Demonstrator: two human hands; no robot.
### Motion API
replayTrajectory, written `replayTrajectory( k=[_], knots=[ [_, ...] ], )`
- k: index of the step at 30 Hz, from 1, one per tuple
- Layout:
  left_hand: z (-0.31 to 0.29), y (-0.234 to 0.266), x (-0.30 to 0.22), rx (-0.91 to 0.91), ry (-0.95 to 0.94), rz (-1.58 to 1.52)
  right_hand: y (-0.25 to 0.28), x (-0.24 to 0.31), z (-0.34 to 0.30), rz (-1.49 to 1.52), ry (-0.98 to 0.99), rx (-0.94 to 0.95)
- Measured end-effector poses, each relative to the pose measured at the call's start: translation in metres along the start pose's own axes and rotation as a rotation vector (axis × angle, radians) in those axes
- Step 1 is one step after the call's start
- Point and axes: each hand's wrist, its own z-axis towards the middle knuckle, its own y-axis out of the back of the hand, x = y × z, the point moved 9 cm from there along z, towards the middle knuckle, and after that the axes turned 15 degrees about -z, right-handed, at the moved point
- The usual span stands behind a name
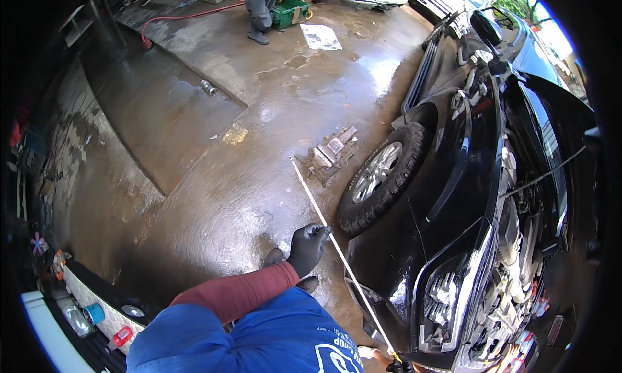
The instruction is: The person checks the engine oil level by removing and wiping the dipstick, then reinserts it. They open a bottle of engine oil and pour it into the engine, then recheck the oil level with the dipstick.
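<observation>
My left hand, in a black glove, is closed with its fingertips on a long thin white rod. The rod slants across the middle, from over the wet floor down to a yellowish end at the lower edge. There my right hand, also dark-gloved and mostly cut off by the frame, appears closed around that end. Past the rod's far tip, a dirty metal casting lies on the floor. Just right of the rod stands a black vehicle with its hood up and its front wheel turned outward.
Ahead, a person's legs stand beside a green crate, and a white sheet lies on the floor. A red hose runs across the back. A small metal can lies left. Another vehicle's front is at lower left.
</observation>
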Motion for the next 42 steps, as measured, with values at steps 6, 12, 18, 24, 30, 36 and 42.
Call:
replayTrajectory(
  k=[6, 12, 18, 24, 30, 36, 42],
  knots=[
    [0.020, 0.006, -0.024, -0.055, -0.152, 0.082, -0.023, 0.018, 0.009, -0.251, 0.038, 0.122],
    [0.031, 0.014, -0.052, 0.023, -0.174, 0.140, -0.030, 0.052, 0.026, -0.285, 0.267, 0.057],
    [0.035, 0.050, -0.074, -0.154, -0.005, 0.149, -0.052, 0.063, 0.062, -0.019, 0.282, 0.200],
    [-0.058, -0.068, -0.111, -0.041, -0.670, 0.560, -0.104, 0.054, 0.105, 0.090, 0.422, 0.237],
    [-0.270, -0.377, 0.110, 1.264, -0.654, 1.080, -0.154, 0.021, 0.124, 0.274, 0.518, 0.237],
    [-0.423, -0.518, 0.374, 1.973, -0.850, 1.228, -0.159, 0.000, 0.128, -0.038, 0.628, 0.157],
    [-0.381, -0.545, 0.474, 1.971, -0.704, 1.708, -0.133, -0.004, 0.118, 0.066, 0.758, 0.101]
  ],
)
